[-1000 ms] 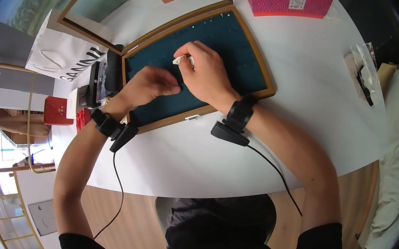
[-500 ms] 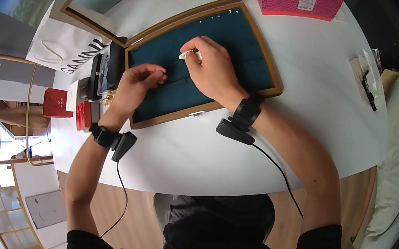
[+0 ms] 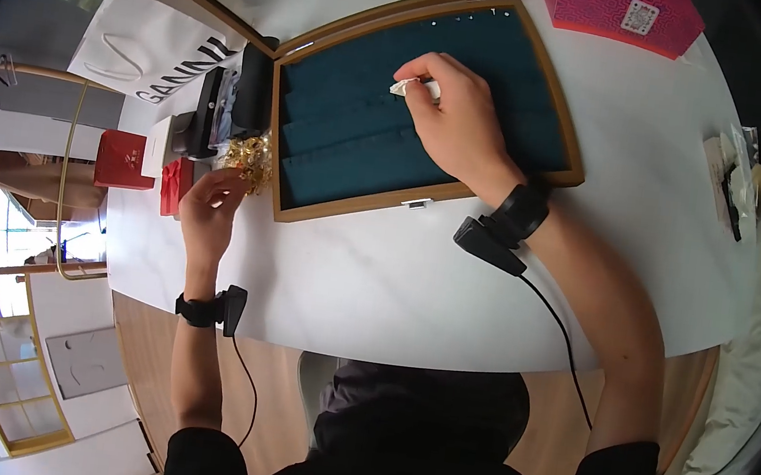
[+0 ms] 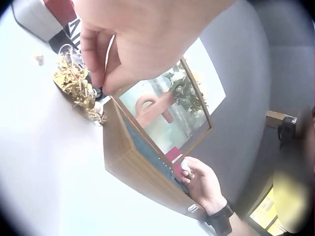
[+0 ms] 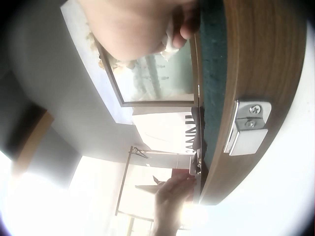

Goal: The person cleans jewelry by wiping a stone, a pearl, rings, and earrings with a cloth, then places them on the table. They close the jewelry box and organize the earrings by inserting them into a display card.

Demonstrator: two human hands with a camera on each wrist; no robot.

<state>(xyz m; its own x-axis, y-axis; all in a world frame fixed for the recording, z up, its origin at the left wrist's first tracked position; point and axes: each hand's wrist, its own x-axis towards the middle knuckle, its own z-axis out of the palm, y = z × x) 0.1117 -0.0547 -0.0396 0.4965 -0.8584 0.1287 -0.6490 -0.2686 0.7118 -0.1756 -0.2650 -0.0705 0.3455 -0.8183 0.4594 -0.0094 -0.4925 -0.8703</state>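
My left hand [image 3: 211, 202] reaches to a pile of gold-coloured jewelry [image 3: 250, 163] beside the box, on its left. In the left wrist view, its thumb and forefinger tips come close together right at the edge of the jewelry [image 4: 76, 86]; I cannot tell whether anything is between them. Over the box, my right hand [image 3: 460, 119] pinches a small crumpled white piece [image 3: 403, 87], like tissue or paper. The wooden display box [image 3: 345, 219] lies with its framed glass lid raised, its dark green lining [image 3: 347, 120] showing. Several tiny white studs [image 3: 470, 17] sit along the lining's far edge.
A white paper bag [image 3: 151, 57] stands at the left back, with black cases [image 3: 252, 89] and red boxes [image 3: 121, 158] near it. A pink patterned box [image 3: 607, 14] is at the back right. Plastic-wrapped items [image 3: 729, 185] lie at the right edge of the white table [image 3: 347, 281].
My left hand has moved from over the box leftward to the jewelry pile. My right hand stays over the lining with the white piece. The head view has shifted.
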